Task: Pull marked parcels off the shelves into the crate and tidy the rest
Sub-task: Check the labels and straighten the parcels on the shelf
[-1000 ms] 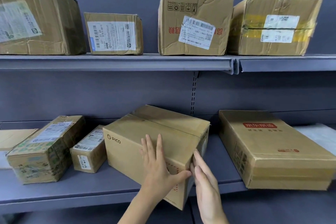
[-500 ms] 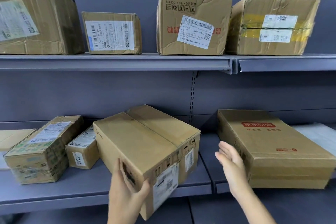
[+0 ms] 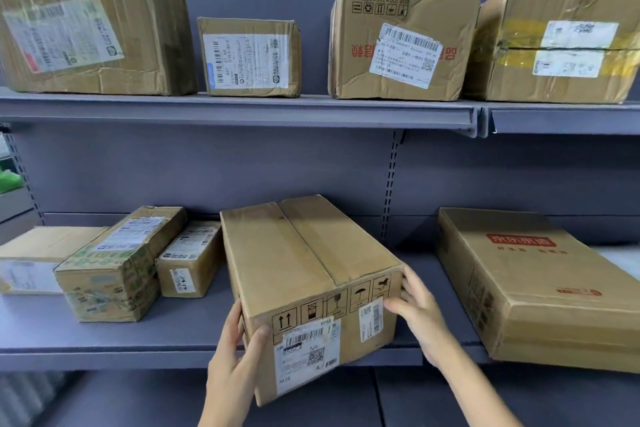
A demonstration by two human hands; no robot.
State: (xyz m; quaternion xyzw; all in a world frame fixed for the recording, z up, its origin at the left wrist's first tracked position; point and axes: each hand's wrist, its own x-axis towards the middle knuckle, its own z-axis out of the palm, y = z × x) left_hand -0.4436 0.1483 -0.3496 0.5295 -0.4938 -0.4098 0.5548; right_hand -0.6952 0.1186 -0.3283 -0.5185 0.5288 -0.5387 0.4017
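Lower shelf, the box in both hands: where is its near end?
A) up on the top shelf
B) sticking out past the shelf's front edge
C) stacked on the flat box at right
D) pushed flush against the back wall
B: the box has its labelled near end overhanging the lower shelf, with the left hand and right hand at its two front corners.

Four boxes sit on the upper shelf [image 3: 242, 111]; roughly five occupy the lower shelf [image 3: 104, 347].

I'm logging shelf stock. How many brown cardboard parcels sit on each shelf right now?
Upper shelf, brown cardboard parcels: 4
Lower shelf, brown cardboard parcels: 5, counting the large box held by both hands
Total: 9
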